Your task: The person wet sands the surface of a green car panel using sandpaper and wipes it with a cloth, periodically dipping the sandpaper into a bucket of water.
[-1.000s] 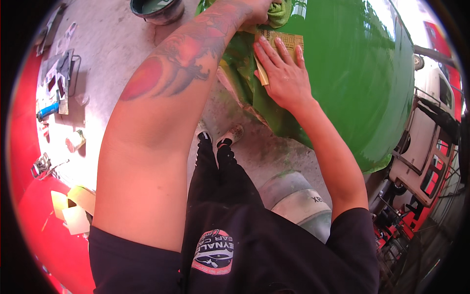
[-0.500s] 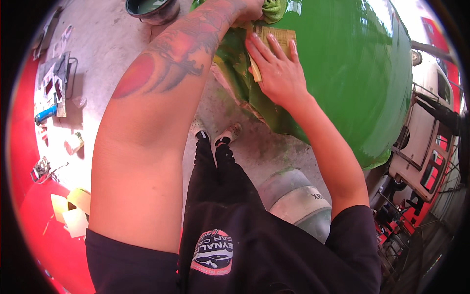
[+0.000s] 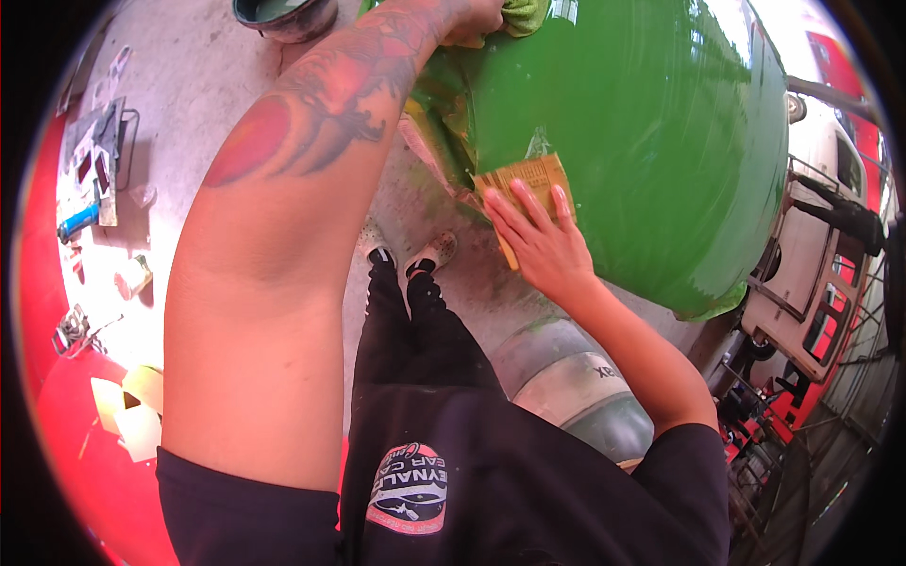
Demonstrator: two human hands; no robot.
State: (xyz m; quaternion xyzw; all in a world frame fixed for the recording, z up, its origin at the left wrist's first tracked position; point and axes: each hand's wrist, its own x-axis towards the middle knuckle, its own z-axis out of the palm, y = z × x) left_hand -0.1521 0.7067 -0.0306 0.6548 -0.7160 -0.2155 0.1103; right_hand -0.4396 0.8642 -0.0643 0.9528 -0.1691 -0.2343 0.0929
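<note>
Head view: right hand (image 3: 550, 247) outspread on yellow-brown rectangular paper (image 3: 528, 173), likely evening pressure over glossy curved green panel (image 3: 661, 160); left hand (image 3: 478, 19), frame top: grip unclear

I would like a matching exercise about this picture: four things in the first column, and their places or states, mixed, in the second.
Things:
1. yellow-brown sheet
2. green cloth
3. dark basin
4. shoes

Places or states:
A. on the floor, left of both hands
B. pale, at the ends of the black trousers
C. under the fingers of the right hand
D. against the left hand, at the upper edge

Right pairs: 1-C, 2-D, 3-A, 4-B
</note>
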